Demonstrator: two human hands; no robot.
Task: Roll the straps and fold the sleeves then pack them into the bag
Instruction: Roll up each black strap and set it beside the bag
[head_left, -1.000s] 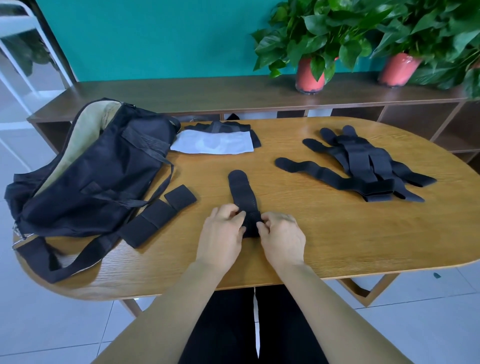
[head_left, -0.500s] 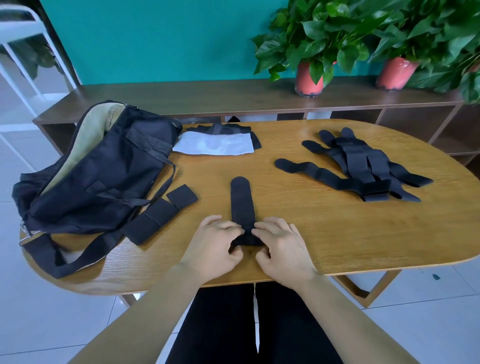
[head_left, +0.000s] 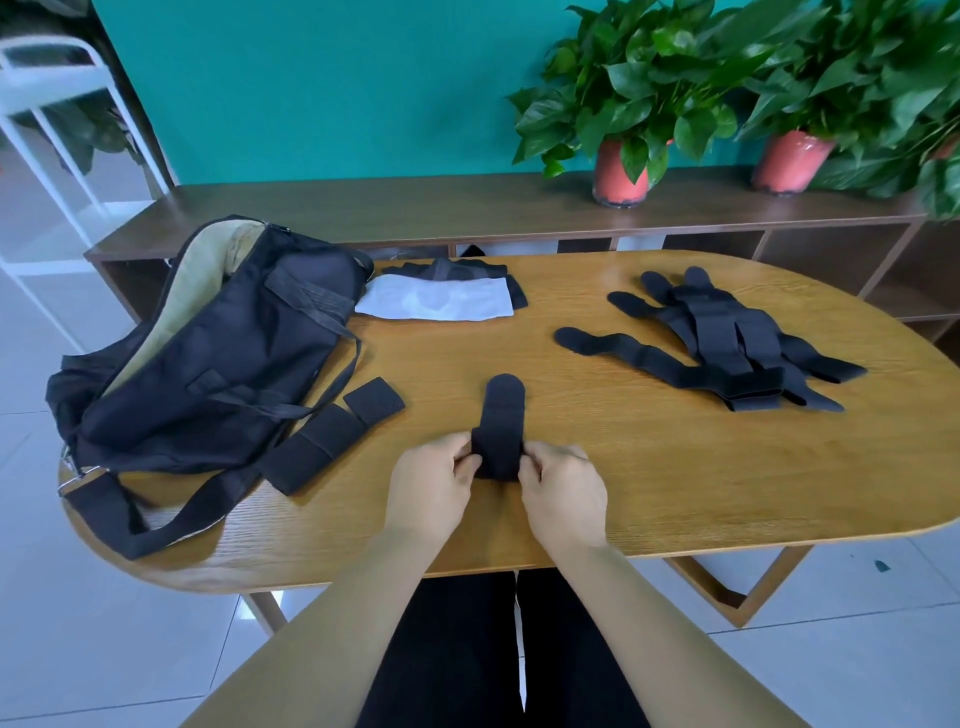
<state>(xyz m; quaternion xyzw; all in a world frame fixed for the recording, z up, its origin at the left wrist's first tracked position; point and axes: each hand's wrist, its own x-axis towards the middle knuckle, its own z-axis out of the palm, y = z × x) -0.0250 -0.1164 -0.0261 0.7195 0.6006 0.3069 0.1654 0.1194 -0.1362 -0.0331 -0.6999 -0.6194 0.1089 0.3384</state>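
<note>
A black strap (head_left: 501, 415) lies on the wooden table (head_left: 649, 467) in front of me, its near end wound into a small roll. My left hand (head_left: 431, 486) pinches the roll's left side and my right hand (head_left: 563, 488) pinches its right side. The rounded far end of the strap lies flat, pointing away from me. A pile of several more black straps (head_left: 722, 338) sits at the right. A black bag (head_left: 208, 353) with a tan lining lies open at the left. Folded sleeves, black and white (head_left: 441, 296), lie at the back centre.
The bag's shoulder strap with its padded black sections (head_left: 327, 436) trails across the table near my left hand. A low wooden shelf (head_left: 467, 208) with two red-potted plants (head_left: 621, 171) runs behind the table. A white rack (head_left: 47, 156) stands at the far left.
The roll has grown and moved away from me up the strap, so less strap lies flat. Both hands have shifted from pressing its near end to pinching the roll's sides.
</note>
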